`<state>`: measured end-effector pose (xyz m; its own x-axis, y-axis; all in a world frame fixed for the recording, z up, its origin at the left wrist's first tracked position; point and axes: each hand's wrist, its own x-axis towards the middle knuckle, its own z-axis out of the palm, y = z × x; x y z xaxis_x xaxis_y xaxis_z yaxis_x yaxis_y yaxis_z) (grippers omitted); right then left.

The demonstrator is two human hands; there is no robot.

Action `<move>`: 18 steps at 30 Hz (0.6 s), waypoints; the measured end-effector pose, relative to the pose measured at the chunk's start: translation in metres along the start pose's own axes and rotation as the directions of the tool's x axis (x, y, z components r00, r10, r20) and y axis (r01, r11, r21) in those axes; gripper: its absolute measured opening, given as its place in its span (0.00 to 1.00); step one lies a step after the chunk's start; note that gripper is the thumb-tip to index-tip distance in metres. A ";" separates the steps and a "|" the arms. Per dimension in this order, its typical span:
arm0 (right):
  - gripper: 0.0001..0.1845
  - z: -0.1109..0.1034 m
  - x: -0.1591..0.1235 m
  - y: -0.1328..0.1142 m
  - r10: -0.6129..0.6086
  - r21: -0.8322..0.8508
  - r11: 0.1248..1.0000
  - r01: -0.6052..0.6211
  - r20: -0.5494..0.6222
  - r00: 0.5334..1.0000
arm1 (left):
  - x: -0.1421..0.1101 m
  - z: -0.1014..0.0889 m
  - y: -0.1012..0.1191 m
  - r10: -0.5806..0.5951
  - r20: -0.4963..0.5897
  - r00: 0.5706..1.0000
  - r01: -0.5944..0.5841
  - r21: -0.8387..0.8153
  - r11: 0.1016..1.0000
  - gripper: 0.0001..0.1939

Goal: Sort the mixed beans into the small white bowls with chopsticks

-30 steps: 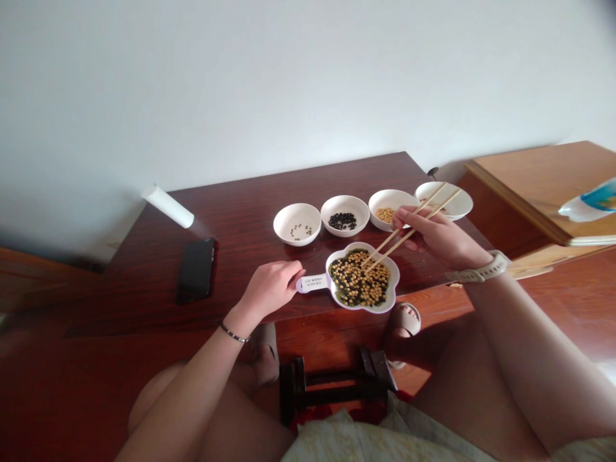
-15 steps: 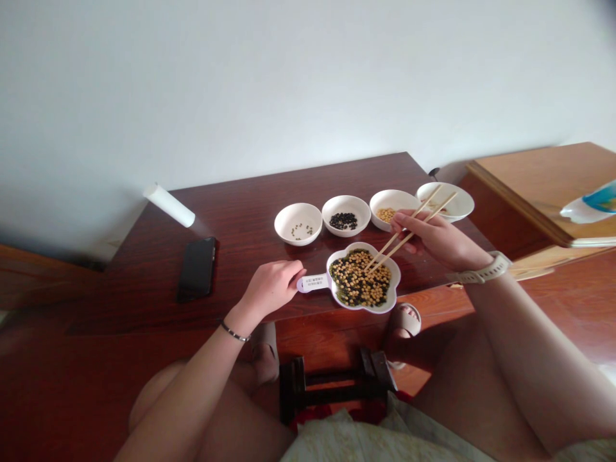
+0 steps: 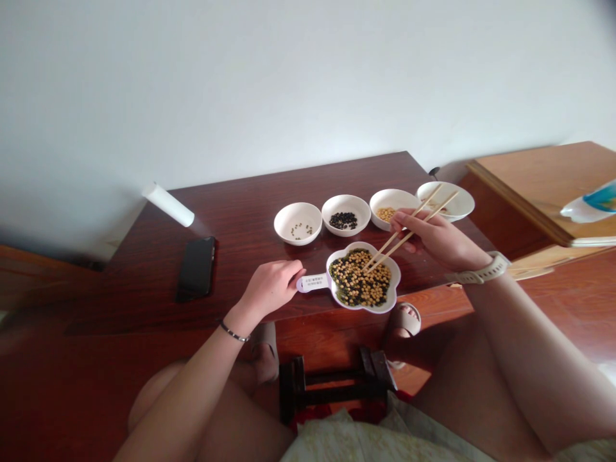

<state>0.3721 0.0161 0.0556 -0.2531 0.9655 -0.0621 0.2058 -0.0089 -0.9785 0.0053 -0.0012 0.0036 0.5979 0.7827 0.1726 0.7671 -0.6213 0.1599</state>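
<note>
My right hand pinches a pair of wooden chopsticks. Their tips reach into a white, flower-shaped dish filled with mixed yellow, black and green beans. My left hand has its fingers curled at the end of the dish's labelled handle, with the thumb side against it. Behind the dish stand several white bowls. One bowl has a few small greenish beans, another black beans, and a third yellow beans. The rightmost bowl, partly behind the chopsticks, holds a few reddish-brown pieces.
On the left of the dark wooden table lie a black phone and a white cylinder. A lighter wooden cabinet with a plastic bottle stands at the right. Below the table edge is a dark stool.
The chopstick tips have shifted slightly to the left among the beans. Both hands, the dish and the bowls look otherwise the same.
</note>
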 end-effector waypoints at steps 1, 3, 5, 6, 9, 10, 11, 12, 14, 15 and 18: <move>0.24 0.000 0.000 0.000 -0.003 0.007 1.000 0.003 0.003 1.000 | 0.000 0.000 0.000 -0.001 -0.001 1.000 0.001 -0.004 1.000 0.13; 0.24 0.000 0.000 -0.001 -0.010 0.024 1.000 0.010 0.014 1.000 | 0.000 -0.001 0.000 -0.002 -0.002 1.000 0.002 -0.005 1.000 0.13; 0.23 -0.001 -0.001 0.000 -0.018 0.043 0.999 0.018 0.016 1.000 | 0.000 -0.001 0.000 -0.002 -0.002 1.000 0.002 0.001 1.000 0.13; 0.23 -0.001 0.000 0.000 -0.021 0.051 0.998 0.021 0.013 1.000 | 0.000 -0.001 0.000 -0.001 0.000 1.000 0.001 0.004 1.000 0.13; 0.22 -0.002 0.000 0.003 -0.031 0.073 0.997 0.032 -0.009 0.999 | 0.000 0.000 0.000 0.003 0.003 1.000 -0.003 0.007 1.000 0.13; 0.21 -0.002 0.001 0.004 -0.034 0.085 0.996 0.035 -0.020 0.999 | 0.000 0.000 0.000 0.003 0.003 1.000 -0.003 0.008 1.000 0.13; 0.21 -0.002 0.001 0.005 -0.037 0.099 0.994 0.040 -0.033 0.999 | 0.000 0.000 -0.001 0.002 0.004 1.000 -0.002 0.009 1.000 0.13; 0.21 -0.003 0.001 0.006 -0.039 0.113 0.993 0.045 -0.047 0.998 | 0.000 0.001 -0.001 0.002 0.004 1.000 -0.002 0.009 1.000 0.13; 0.21 -0.003 0.002 0.007 -0.044 0.113 0.992 0.052 -0.073 0.996 | 0.000 0.001 -0.001 0.004 0.008 1.000 -0.004 0.010 1.000 0.13; 0.21 -0.003 0.002 0.007 -0.045 0.104 0.993 0.054 -0.083 0.996 | 0.000 0.001 -0.001 0.005 0.008 1.000 -0.005 0.011 1.000 0.13; 0.21 -0.002 0.001 0.005 -0.044 0.100 0.994 0.053 -0.094 0.995 | 0.000 0.001 -0.001 0.005 0.005 1.000 -0.005 0.012 1.000 0.13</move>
<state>0.3748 0.0176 0.0508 -0.1721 0.9851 -0.0003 0.0961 0.0165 -0.9952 0.0050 -0.0008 0.0027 0.6032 0.7796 0.1686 0.7667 -0.6249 0.1468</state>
